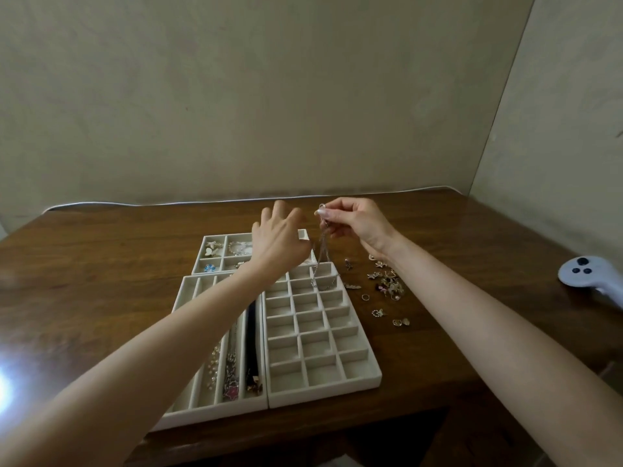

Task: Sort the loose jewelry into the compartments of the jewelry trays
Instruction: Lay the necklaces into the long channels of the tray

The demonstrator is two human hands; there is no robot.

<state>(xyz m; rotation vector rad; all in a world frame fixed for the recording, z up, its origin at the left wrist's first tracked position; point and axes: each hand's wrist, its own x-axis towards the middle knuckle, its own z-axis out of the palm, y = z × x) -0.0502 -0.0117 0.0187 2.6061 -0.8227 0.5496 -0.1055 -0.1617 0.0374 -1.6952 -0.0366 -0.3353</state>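
The right hand (pixel 354 220) pinches the top of a thin silver chain (pixel 322 254) between thumb and fingertips, lifted so the chain hangs free above the far end of the grid tray (pixel 365 379), likely to let it untangle before it goes in. The left hand (pixel 281 242), also over that far end, reaches toward the chain with fingers loosely spread; whether it touches the chain is hard to tell. Right of the grid tray lies the loose jewelry (pixel 387 284); left of it, the long-slot tray (pixel 188 412) already holds necklaces.
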